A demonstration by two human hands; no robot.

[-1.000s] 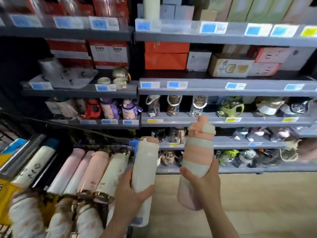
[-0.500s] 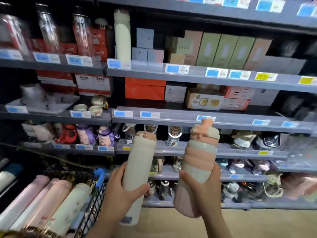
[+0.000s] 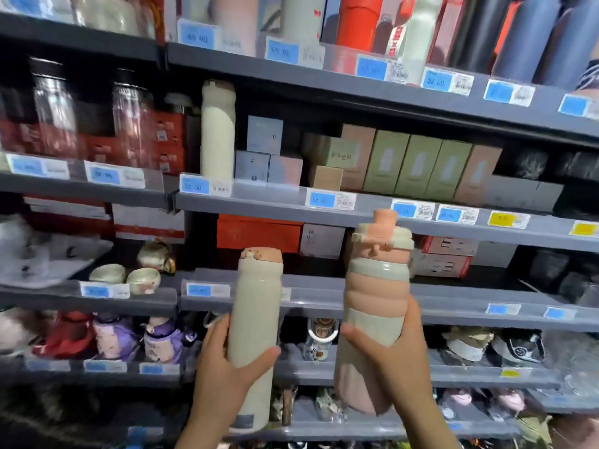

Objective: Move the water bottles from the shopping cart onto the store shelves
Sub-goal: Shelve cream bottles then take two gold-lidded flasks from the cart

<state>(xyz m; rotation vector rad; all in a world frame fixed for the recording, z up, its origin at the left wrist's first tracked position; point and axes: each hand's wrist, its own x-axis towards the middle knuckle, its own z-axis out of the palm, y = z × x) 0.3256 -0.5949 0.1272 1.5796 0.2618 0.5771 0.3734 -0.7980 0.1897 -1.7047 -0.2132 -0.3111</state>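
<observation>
Nearest, at lower centre, the left hand [image 3: 223, 377] grips a slim cream bottle with a pink lid [image 3: 254, 322], fingers curled round its lower half. Beside it, the right hand [image 3: 397, 361] wraps a wider ribbed pink-and-cream bottle [image 3: 372, 306] the same way. Both bottles stand upright, apart, before the grey shelves [image 3: 259, 202]. Farther back, upper centre-left, a matching cream bottle [image 3: 217, 131] stands beside boxes [image 3: 418, 163].

Open slot on middle shelf [image 3: 275, 202] right of the standing cream bottle [image 3: 217, 131], but stacked grey boxes [image 3: 264, 150] sit behind it. Green and tan cartons [image 3: 418, 163] fill the span rightward. Shelf above [image 3: 291, 76] caps headroom.
</observation>
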